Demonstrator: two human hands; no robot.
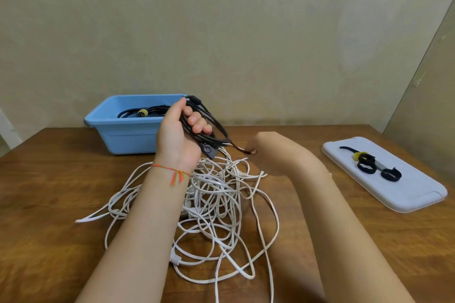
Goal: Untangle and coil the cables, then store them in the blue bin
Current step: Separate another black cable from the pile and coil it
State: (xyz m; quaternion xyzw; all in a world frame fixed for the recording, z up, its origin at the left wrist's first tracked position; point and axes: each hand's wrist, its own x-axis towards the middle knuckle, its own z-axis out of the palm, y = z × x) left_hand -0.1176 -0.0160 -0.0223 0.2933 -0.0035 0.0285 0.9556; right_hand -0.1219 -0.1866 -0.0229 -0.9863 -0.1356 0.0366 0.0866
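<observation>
1. Black cable coil point(206, 125): held raised above the table, in front of the blue bin's right end; the left hand point(179, 130) is palm up with its fingers curled round the loops; a small black inline block hangs at the coil's lower edge, just beside the wrist.
2. Free end of the black cable: it runs right and down from the coil to the right hand point(266, 147); that hand is turned away from the camera and its fingers are hidden, so whether it pinches the end cannot be told.
3. White cable tangle point(216, 202): a loose heap on the wooden table point(49, 179), directly below both forearms; loops spread toward the near edge and a strand trails left; the left forearm crosses over its left part.
4. Blue bin point(123, 135): at the table's far left, against the wall; a coiled black cable bound with a yellow tie point(142, 112) lies inside.
5. White tray point(394, 192): at the right, well apart from the tangle; several black strap loops point(366, 167) and one yellow piece rest on it.
6. Left wrist: a red and yellow thread bracelet point(172, 170).
</observation>
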